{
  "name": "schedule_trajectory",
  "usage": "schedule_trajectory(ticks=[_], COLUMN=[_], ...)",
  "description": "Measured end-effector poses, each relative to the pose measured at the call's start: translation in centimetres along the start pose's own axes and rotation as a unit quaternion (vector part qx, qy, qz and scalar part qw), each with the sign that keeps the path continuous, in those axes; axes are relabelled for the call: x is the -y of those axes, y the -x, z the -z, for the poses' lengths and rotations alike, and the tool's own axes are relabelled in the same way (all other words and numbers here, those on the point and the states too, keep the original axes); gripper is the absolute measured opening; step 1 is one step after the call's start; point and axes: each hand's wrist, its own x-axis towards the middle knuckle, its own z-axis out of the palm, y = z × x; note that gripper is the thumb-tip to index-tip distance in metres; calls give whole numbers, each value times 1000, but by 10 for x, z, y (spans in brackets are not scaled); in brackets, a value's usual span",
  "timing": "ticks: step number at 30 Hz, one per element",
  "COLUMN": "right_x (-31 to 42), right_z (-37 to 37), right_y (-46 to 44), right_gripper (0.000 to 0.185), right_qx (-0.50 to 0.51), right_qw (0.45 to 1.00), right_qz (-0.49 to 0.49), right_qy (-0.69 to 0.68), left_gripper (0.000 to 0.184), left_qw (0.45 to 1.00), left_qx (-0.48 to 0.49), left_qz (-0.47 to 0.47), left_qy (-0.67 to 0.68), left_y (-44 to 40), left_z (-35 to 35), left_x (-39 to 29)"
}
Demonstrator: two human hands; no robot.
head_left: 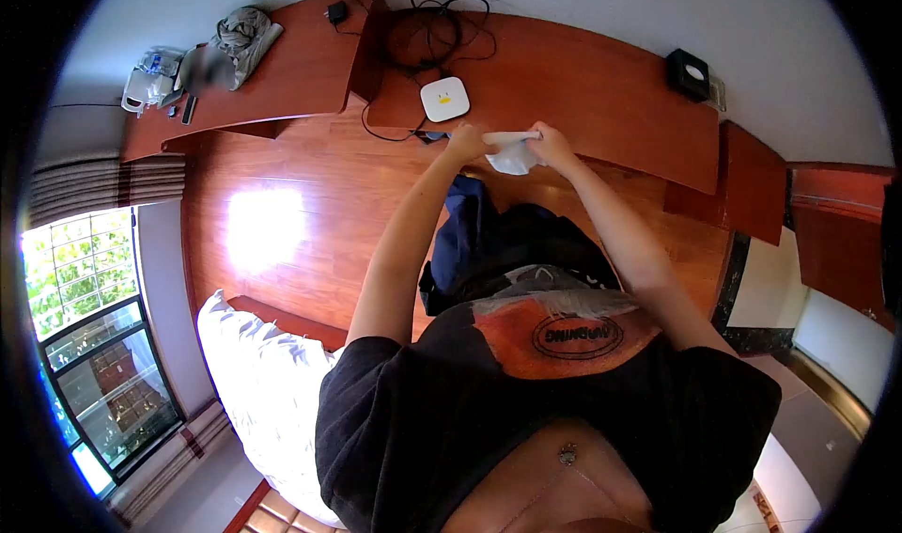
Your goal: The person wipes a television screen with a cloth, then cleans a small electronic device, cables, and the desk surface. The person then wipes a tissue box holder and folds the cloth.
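A thin white tissue (513,154) is stretched between my two hands, in front of the desk's front edge. My left hand (465,144) has its fingers closed on the left end of it. At the other end, my right hand (552,145) pinches the upper corner. The lower part of the tissue hangs loose and folded. Just beyond my left hand, a white rounded-square box (444,99) with a yellow mark lies on the desk.
Coiled black cables (427,39) lie on the brown desk (583,82). A black box (688,74) stands at its right end. On the left desk are a crumpled grey cloth (246,39), a black adapter (336,11) and bagged items. A white-covered bed (268,373) is at left.
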Motion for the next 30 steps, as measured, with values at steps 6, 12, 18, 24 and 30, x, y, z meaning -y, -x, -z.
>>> schedule_trajectory(ticks=[6, 12, 18, 24, 30], right_x=[4, 41, 74, 78, 52], right_z=[-26, -51, -107, -172, -187], right_y=[-40, -102, -172, -168, -178], right_gripper=[32, 44, 80, 86, 73], right_qx=[-49, -105, -209, -145, -182], right_qw=[972, 985, 949, 949, 933], right_qz=[-77, -51, -40, -182, 20], right_qy=[-217, -125, 234, 215, 310], left_gripper=[46, 51, 73, 102, 111], left_qw=[984, 931, 978, 993, 991], left_qx=[46, -45, -115, -87, -119], left_qz=[55, 75, 159, 69, 59], left_qy=[166, 354, 76, -43, -26], left_y=[-9, -27, -35, -34, -44], left_z=[30, 44, 58, 42, 15], left_x=[38, 90, 161, 165, 177])
